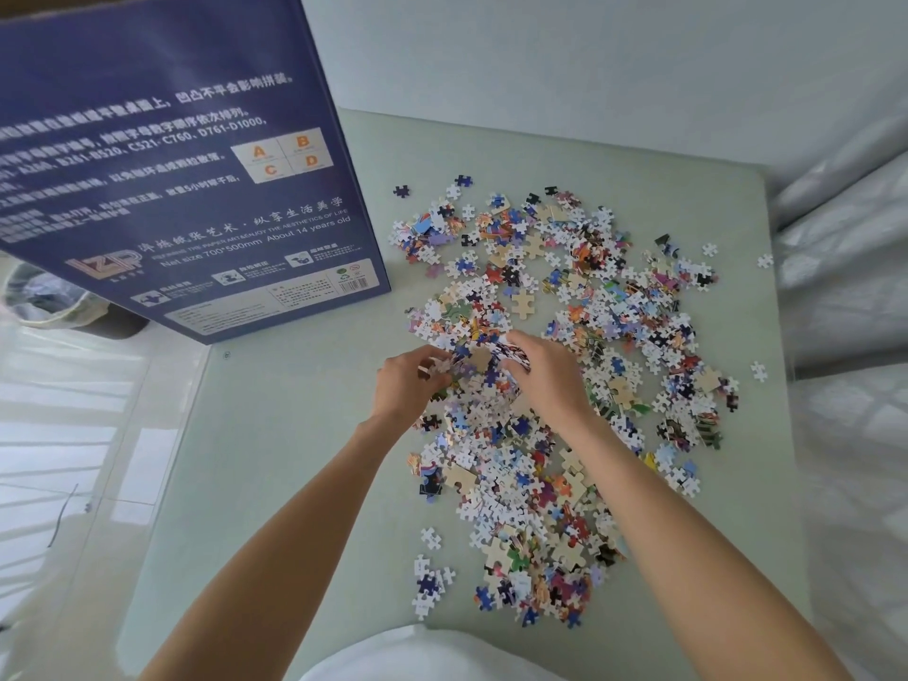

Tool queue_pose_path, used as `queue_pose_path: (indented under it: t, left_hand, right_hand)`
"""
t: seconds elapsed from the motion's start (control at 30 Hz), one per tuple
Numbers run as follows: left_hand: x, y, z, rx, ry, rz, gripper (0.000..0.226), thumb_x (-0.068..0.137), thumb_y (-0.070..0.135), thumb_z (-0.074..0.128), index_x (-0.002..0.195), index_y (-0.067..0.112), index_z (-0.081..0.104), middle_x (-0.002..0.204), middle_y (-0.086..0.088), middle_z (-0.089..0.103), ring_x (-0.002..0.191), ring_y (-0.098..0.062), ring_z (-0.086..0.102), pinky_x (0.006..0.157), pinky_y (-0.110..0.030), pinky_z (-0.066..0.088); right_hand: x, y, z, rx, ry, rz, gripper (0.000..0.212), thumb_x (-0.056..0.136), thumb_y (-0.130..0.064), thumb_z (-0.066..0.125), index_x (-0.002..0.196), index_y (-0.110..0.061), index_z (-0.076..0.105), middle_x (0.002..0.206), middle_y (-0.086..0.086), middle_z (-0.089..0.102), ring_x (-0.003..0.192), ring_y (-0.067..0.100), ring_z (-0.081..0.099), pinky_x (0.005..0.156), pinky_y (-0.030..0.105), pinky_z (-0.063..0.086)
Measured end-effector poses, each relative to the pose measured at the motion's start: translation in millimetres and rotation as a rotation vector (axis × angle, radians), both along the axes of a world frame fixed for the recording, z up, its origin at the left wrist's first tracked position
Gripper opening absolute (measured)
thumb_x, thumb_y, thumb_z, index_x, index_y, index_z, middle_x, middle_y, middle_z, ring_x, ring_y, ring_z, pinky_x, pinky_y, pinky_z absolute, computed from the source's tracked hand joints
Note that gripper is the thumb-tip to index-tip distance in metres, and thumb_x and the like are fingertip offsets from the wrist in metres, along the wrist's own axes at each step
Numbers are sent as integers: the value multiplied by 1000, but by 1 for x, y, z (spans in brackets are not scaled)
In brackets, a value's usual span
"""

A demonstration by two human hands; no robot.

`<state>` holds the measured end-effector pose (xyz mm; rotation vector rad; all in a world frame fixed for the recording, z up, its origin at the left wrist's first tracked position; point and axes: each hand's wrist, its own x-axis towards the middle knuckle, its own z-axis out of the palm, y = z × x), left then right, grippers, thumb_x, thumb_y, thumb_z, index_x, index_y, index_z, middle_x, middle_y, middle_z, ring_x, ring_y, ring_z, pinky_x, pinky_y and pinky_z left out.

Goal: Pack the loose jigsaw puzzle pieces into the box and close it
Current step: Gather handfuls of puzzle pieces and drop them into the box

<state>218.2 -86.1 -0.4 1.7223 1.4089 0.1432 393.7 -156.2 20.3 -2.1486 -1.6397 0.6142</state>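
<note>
A wide scatter of loose jigsaw puzzle pieces covers the right half of the pale green table. The blue puzzle box stands tilted at the upper left, its printed back facing me; its opening is out of sight. Both hands are cupped together over the middle of the pile. My left hand curls round a clump of pieces from the left. My right hand curls round the same clump from the right, and a heap of pieces sits between the palms.
A few stray pieces lie near the table's right edge, others near the front. White bedding runs along the right side. A bin with a bag stands on the floor at the left. A white wall is behind the table.
</note>
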Motion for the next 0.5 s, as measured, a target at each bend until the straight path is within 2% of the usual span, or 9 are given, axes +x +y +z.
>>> queue_pose_path:
  t: [0.07,0.13,0.27,0.33,0.43,0.5]
  left_hand:
    - [-7,1,3,22,-15,27,22,82,21,70,104,22,67,99,0,67,75,-8,59,66,-15,43]
    - [-12,4,6,25,-28,58,21,82,24,71,103,25,68,95,3,67,72,-6,59,61,-11,40]
    - [-22,7,17,10,-35,81,24,82,27,70,105,25,67,91,5,64,71,-6,60,64,-18,43]
    - [-26,6,23,19,-41,64,26,82,28,69,108,24,67,91,5,64,73,-7,60,66,-19,43]
    - [-36,3,37,49,-66,39,26,83,29,69,108,23,66,92,6,64,75,-8,61,66,-18,45]
    - [-42,0,50,76,-92,31,27,83,28,69,108,22,66,90,6,63,75,-8,61,64,-16,44]
  right_hand:
    - [-3,-2,3,40,-12,1,36,87,-15,64,121,-7,58,113,9,67,101,22,64,88,30,50]
    - [-4,-2,5,3,-33,9,35,87,-17,63,121,-8,58,108,9,69,94,22,66,84,35,54]
    - [-10,-6,14,-132,-95,50,36,88,-24,63,120,-11,58,85,8,70,66,16,61,72,34,55]
    - [-13,-8,18,-137,-83,40,38,88,-25,63,122,-11,57,86,7,70,60,12,55,72,34,55]
    - [-19,-14,32,-118,-7,-8,39,88,-25,62,124,-10,55,99,11,69,73,20,63,77,34,53]
    - [-24,-19,48,-98,52,-46,41,88,-25,62,125,-9,55,106,11,67,83,21,64,76,22,49]
